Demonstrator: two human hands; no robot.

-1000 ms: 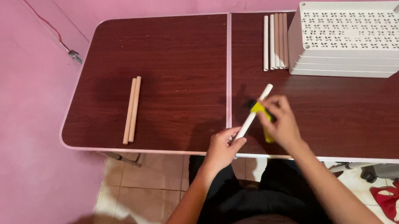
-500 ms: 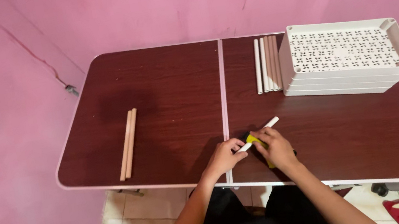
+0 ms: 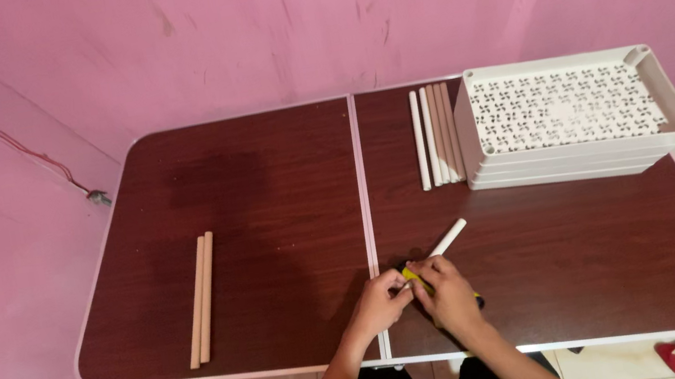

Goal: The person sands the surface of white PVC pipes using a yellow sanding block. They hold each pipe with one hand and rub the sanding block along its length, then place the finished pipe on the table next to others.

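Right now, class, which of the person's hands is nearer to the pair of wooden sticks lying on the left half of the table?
Left. The left hand is at the table's centre seam, right of the wooden sticks. The right hand sits farther right, past the seam, holding a white tube.

Head view only: looks steeply down from above the near edge, whole bench [image 3: 265, 192] framed, facing the wall [image 3: 309, 20].

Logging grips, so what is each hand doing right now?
Left hand: fingers closed on the near end of the white tube.
Right hand: closed on a yellow tool against that tube.
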